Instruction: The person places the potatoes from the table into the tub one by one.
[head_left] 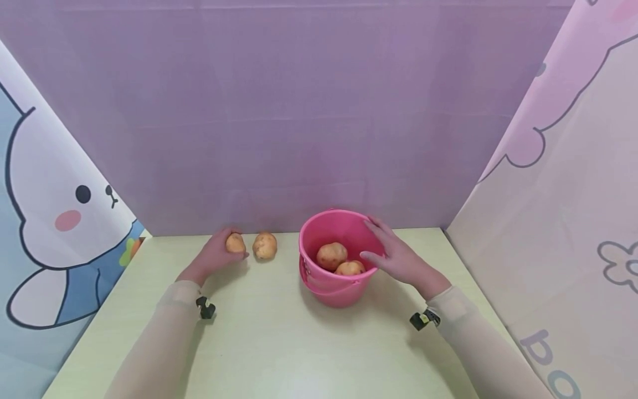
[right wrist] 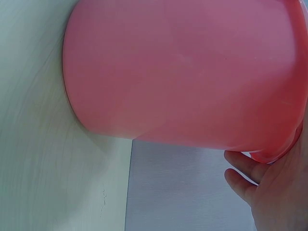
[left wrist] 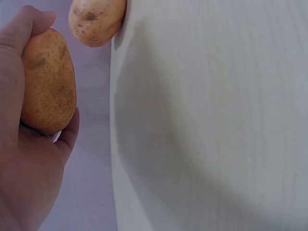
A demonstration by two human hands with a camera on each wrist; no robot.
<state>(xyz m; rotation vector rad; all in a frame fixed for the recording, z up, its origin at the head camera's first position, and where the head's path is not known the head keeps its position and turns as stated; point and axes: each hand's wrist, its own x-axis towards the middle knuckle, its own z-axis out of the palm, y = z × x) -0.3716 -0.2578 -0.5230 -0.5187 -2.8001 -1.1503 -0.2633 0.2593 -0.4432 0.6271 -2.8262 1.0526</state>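
My left hand (head_left: 219, 254) holds a potato (left wrist: 49, 82) between thumb and fingers at the far left of the table. Just right of it, a second potato (head_left: 265, 246) lies on the table near the back edge, also partly seen at the top of the left wrist view. A pink bucket (head_left: 331, 285) stands upright, its handle hanging down the front. Inside it lie two potatoes, one reddish potato (head_left: 332, 256) and one paler potato (head_left: 350, 268), partly hidden by the rim. My right hand (head_left: 399, 256) grips the bucket's right rim, with fingertips (right wrist: 236, 178) outside, below the rim.
The pale wooden table (head_left: 279, 354) ends at a purple backdrop (head_left: 299, 111) right behind the bucket. Printed panels stand on both sides: a cartoon panel (head_left: 60, 166) at left and a pink-and-white panel (head_left: 563, 210) at right. Both wrists carry small black cameras.
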